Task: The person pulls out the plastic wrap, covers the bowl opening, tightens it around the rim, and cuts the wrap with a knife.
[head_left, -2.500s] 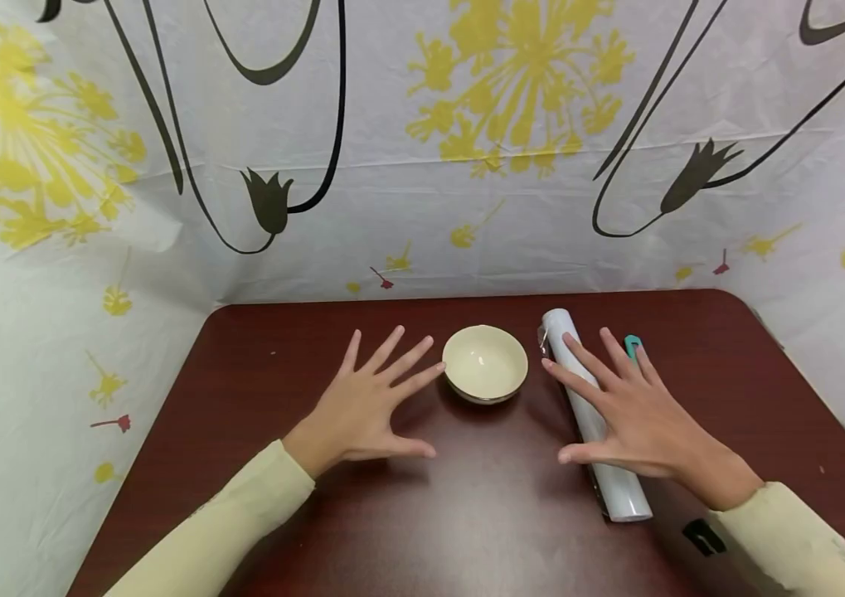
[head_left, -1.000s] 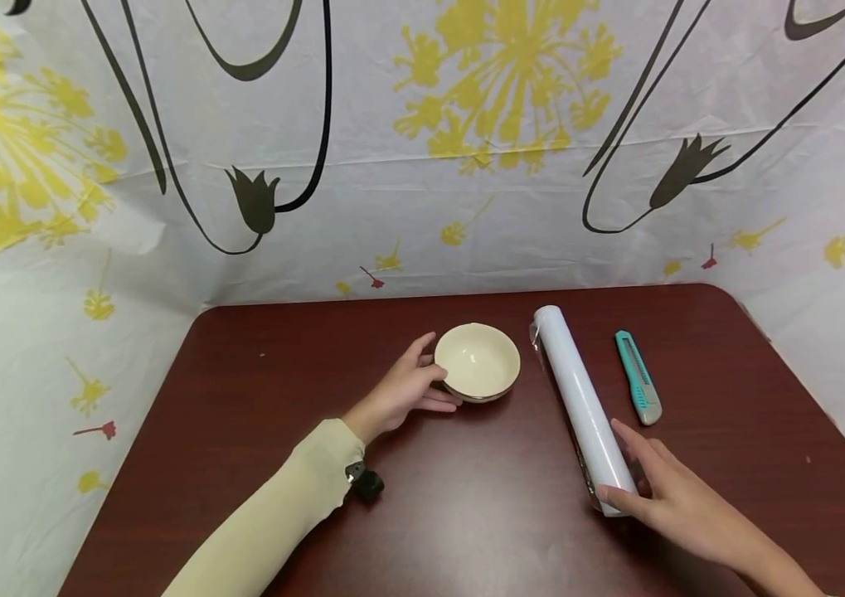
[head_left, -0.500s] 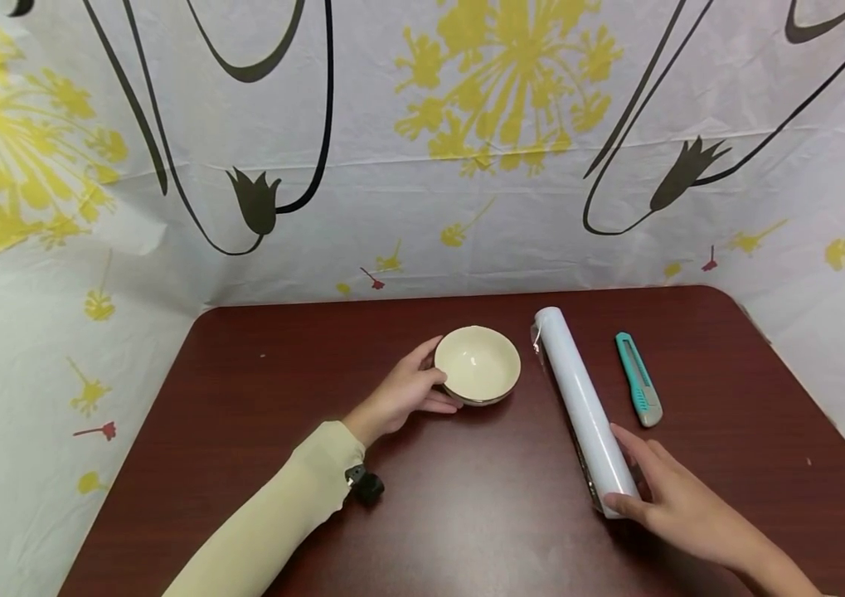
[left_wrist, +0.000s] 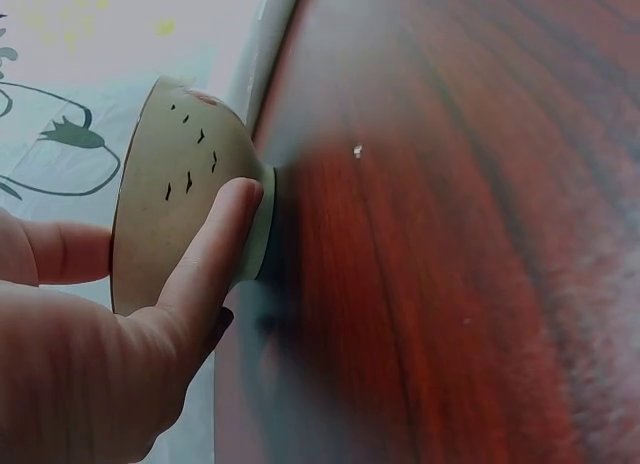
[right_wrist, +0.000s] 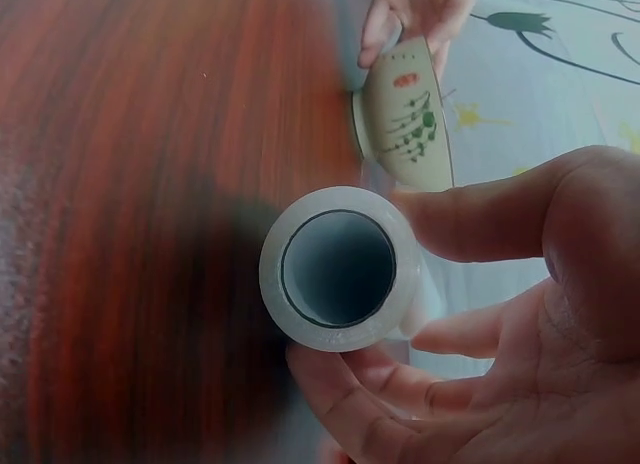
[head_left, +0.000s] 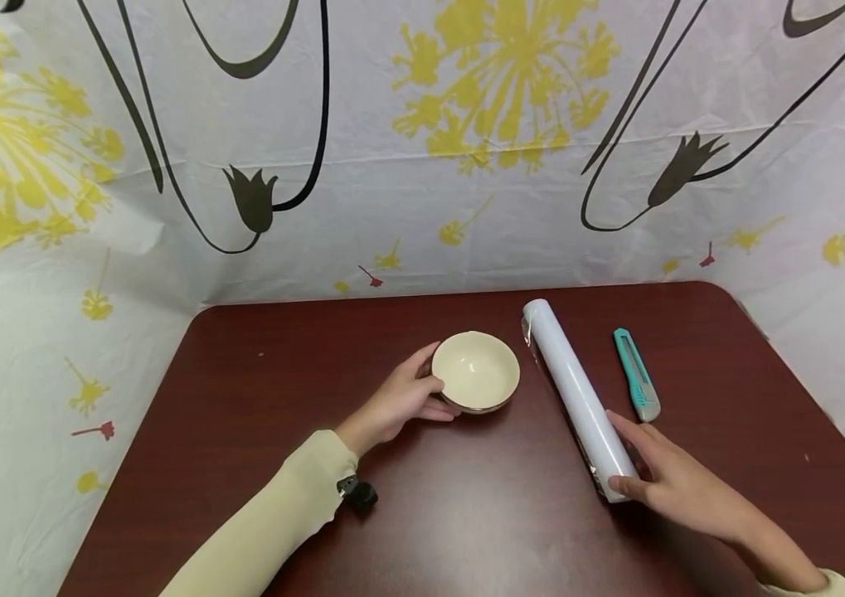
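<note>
head view shows a person's two hands at work on a dark red-brown counter (head_left: 303, 356). the left hand (head_left: 401, 400) holds a cream bowl (head_left: 476, 371), thumb at the rim and fingers against the outer wall; the bowl sits upright near the middle of the counter's far edge, its inside facing up. the right hand (head_left: 683, 481) grips the near end of a white roll (head_left: 575, 390), thumb on the side toward the bowl and fingers on the other. the roll lies just beside the bowl, slanting from near the far edge down toward the near right corner, with crinkled clear film (head_left: 529, 333) along its left side. right of the roll, toward the far right corner, lies a teal and grey cutter (head_left: 637, 376), touched by neither hand. left wrist view has one finger reaching the bowl's foot, with small dark marks (left_wrist: 190, 149) painted on the wall; whether the foot touches the counter i cannot tell. right wrist view looks into the roll's hollow end (right_wrist: 271, 269), and the bowl's painted green plant (right_wrist: 415, 129) shows beyond. behind the far edge hangs a white cloth (head_left: 362, 108) printed with yellow flowers.
</note>
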The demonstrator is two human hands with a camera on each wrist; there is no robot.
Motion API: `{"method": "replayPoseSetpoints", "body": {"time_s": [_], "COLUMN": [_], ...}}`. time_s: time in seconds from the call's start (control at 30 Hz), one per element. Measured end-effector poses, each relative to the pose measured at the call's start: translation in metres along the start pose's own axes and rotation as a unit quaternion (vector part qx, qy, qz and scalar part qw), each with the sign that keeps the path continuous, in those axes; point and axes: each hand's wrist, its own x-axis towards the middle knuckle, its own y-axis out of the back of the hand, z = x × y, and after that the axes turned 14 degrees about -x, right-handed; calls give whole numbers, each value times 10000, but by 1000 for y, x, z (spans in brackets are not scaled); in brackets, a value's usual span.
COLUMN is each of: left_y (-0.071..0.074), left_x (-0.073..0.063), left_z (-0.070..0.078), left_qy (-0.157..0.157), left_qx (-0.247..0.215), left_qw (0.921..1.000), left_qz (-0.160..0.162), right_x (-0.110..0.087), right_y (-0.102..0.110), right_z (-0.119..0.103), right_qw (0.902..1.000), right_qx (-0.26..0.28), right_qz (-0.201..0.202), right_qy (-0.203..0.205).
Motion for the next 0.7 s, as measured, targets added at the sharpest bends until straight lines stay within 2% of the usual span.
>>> {"method": "replayPoseSetpoints", "body": {"time_s": [0.4, 0.7], "left_y": [3, 1], "left_x": [-15, -26], "left_z": [-6, -10], "left_qy": [55, 52], "left_qx": [56, 121], "left_qw": [9997, 9995], "left_qz": [-238, -290], "right_x": [20, 40], "right_y": [7, 14], "right_z": [2, -2], "right_qw": [9991, 9978], "right_qx": [79, 23], "right_qz": [-378, -487], "right_qy": [181, 448]}}
